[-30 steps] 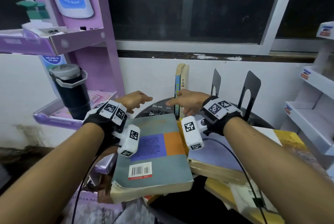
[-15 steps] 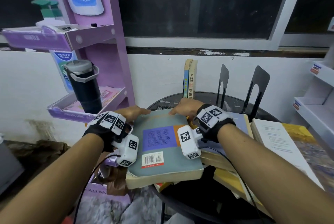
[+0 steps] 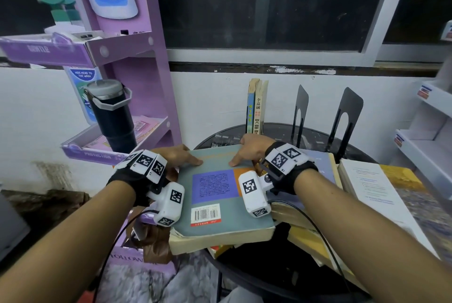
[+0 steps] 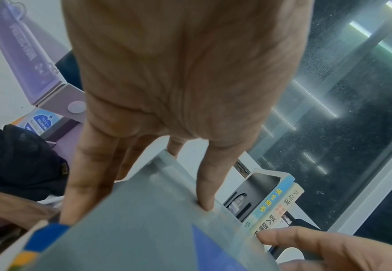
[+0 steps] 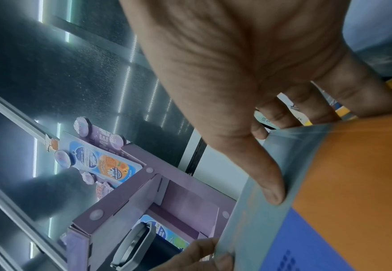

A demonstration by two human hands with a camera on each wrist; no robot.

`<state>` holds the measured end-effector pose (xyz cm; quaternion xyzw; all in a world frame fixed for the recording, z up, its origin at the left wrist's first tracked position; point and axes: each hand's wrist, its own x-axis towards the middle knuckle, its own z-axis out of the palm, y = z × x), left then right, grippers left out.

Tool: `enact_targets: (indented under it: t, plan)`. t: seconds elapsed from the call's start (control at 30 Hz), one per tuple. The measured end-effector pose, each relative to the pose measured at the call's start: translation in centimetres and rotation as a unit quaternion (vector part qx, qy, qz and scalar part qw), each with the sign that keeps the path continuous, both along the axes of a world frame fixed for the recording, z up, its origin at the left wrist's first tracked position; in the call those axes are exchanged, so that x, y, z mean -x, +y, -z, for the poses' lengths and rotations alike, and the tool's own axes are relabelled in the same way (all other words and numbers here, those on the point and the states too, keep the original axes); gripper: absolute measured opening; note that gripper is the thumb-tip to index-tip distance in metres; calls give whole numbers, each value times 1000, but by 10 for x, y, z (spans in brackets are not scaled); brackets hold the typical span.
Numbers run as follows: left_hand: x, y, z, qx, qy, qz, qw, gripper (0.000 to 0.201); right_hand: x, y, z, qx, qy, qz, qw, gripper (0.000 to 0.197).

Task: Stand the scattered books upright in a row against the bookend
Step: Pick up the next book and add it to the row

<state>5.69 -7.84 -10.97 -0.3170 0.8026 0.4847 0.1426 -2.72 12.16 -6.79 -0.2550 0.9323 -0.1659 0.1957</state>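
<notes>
A thick grey-green book (image 3: 215, 207) with purple and orange panels lies back cover up on a pile of books on the round black table (image 3: 315, 139). My left hand (image 3: 178, 158) grips its far left corner, thumb on the cover (image 4: 143, 238). My right hand (image 3: 247, 148) grips the far edge, thumb pressed on the cover (image 5: 352, 174) and fingers curled under. Two thin books (image 3: 256, 107) stand upright at the back by the wall. To their right stand two black bookends (image 3: 299, 112) (image 3: 344, 119).
More books lie flat to the right: a bluish one (image 3: 320, 163), a white-paged one (image 3: 367, 185) and a yellow one (image 3: 401, 175). A purple display rack (image 3: 137, 82) with a black tumbler (image 3: 115, 117) stands left. White shelves (image 3: 428, 131) stand right.
Both hands, open above the pile a second ago, have come down onto the grey-green book's far edge and taken hold. The view has shifted slightly.
</notes>
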Motion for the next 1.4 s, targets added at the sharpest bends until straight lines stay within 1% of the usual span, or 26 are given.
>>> enact_targets:
  t: [0.03, 0.13, 0.17, 0.27, 0.33, 0.47, 0.6, 0.73, 0.83, 0.97, 1.07, 1.13, 1.2, 1.27, 1.4]
  plan:
    - [1, -2, 2, 2, 4, -2, 1000, 65, 0, 0, 1, 2, 1, 4, 1000, 63]
    - [-3, 3, -2, 6, 33, -13, 999, 46, -2, 0, 2, 12, 8, 15, 1000, 65]
    - [-5, 5, -4, 19, 41, -14, 999, 44, -2, 0, 2, 13, 14, 20, 1000, 66]
    - [-8, 6, -11, 58, 74, -13, 995, 49, -4, 0, 1, 25, 27, 32, 999, 70]
    - [-9, 7, -16, 56, 108, -20, 992, 51, -4, 1, 0, 44, 27, 44, 998, 75]
    - [-10, 8, -30, 38, 185, -47, 981, 47, -5, 3, -9, 130, 32, 76, 988, 83]
    - [-14, 6, -55, 27, 266, -69, 961, 47, -6, 3, -25, 239, 65, 100, 964, 81]
    - [-19, 9, -75, -9, 361, -88, 928, 47, -4, -1, -38, 320, 113, 115, 933, 80]
    - [-20, 14, -81, -43, 427, -105, 897, 46, -4, -3, -40, 381, 141, 120, 906, 83]
    - [-18, 22, -77, -90, 505, -122, 849, 49, -8, 1, -38, 425, 195, 117, 876, 79]
    - [-15, 27, -65, -135, 546, -129, 817, 48, -10, 4, -33, 457, 227, 113, 852, 76]
    - [-11, 30, -62, -170, 559, -154, 797, 42, -8, 5, -31, 483, 216, 99, 843, 74]
    - [-8, 31, -63, -203, 555, -172, 788, 40, -6, 6, -33, 503, 193, 88, 838, 73]
    - [-7, 31, -65, -224, 547, -163, 789, 46, -4, 6, -37, 517, 150, 88, 838, 75]
    - [-7, 30, -64, -233, 536, -148, 798, 44, 0, -1, -42, 538, 12, 63, 841, 83]
